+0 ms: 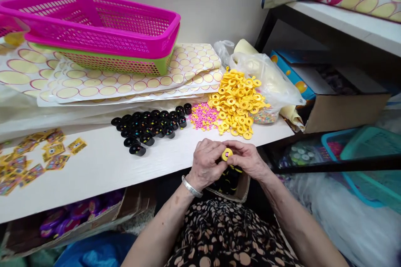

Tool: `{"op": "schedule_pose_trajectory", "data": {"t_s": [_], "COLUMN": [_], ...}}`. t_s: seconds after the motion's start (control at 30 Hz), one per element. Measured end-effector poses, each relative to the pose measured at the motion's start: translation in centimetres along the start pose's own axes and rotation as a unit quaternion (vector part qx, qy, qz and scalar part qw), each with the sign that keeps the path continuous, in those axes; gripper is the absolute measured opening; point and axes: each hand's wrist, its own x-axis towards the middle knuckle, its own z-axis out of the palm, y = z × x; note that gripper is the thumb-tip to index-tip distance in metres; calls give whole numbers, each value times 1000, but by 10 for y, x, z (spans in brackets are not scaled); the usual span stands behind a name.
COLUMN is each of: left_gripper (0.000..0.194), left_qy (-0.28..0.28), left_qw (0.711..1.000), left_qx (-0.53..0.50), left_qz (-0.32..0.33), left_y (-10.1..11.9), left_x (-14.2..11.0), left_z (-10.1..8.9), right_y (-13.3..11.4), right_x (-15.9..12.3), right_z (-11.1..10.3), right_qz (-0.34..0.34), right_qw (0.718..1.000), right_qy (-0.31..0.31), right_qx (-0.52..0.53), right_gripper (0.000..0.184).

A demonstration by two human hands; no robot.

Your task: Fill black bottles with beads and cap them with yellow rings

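Note:
My left hand (pixel 206 162) and my right hand (pixel 247 159) meet over the table's front edge, both pinched round one small yellow ring (pixel 227 154) that seems to sit on a black piece hidden in my fingers. A silver bangle (pixel 191 187) circles my left wrist. Just beyond lie a heap of yellow rings (pixel 237 102), a patch of small pink beads (pixel 203 116) and a cluster of black cups (pixel 150 127) with coloured bits inside. Below my hands a small cardboard box (pixel 233 183) holds dark pieces.
Pink basket (pixel 90 21) stacked in a green basket (pixel 119 64) rests on printed sticker sheets (pixel 125 81) at the back. Yellow printed cards (pixel 34 156) lie left on the white table (pixel 103 167). A plastic bag (pixel 266 79), cardboard box (pixel 332 104) and teal baskets (pixel 369 154) crowd the right.

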Motion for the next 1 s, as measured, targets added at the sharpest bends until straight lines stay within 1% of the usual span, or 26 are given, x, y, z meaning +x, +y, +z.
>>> {"op": "schedule_pose_trajectory", "data": {"t_s": [0.1, 0.2, 0.27, 0.33, 0.4, 0.47, 0.53, 0.57, 0.63, 0.7, 0.77, 0.93, 1.0], "left_gripper": [16, 13, 11, 11, 14, 16, 14, 11, 9, 13, 13, 9, 7], "left_qy": [-17, -34, -43, -54, -63, -71, -70, -66, -54, -51, -58, -72, -67], "left_qw": [999, 997, 996, 995, 994, 993, 993, 992, 989, 985, 984, 984, 984], "left_qx": [10, -13, -32, -48, -59, -73, -94, -109, -139, -159, -167, -159, -162], "left_qz": [35, 62, 74, 76, 70, 54, 25, 9, -16, -30, -36, -42, -40], "left_y": [8, 14, 17, 18, 16, 13, 9, 7, 5, 5, 6, 13, 15], "left_x": [-1, -2, -4, -6, -8, -10, -12, -12, -13, -15, -17, -26, -30], "left_z": [-3, -3, 0, 5, 10, 14, 16, 16, 14, 13, 12, 19, 22], "right_y": [-9, -15, -17, -16, -11, -3, 6, 10, 15, 16, 16, 20, 25], "right_x": [-9, -14, -16, -17, -18, -18, -19, -20, -22, -26, -29, -33, -34], "right_z": [-1, -1, 0, 2, 6, 9, 12, 12, 12, 11, 10, 13, 15], "right_qz": [17, 68, 109, 127, 133, 123, 95, 79, 61, 69, 84, 128, 127], "right_qw": [999, 995, 991, 990, 990, 991, 992, 993, 995, 995, 993, 986, 985], "right_qy": [-39, -68, -69, -47, -11, 36, 74, 81, 68, 39, 24, 33, 47], "right_qx": [-8, 21, 41, 50, 43, 31, 25, 29, 47, 67, 78, 97, 105], "right_gripper": [50, 56, 57, 53, 44, 37, 36, 38, 44, 50, 50, 43, 43]}}
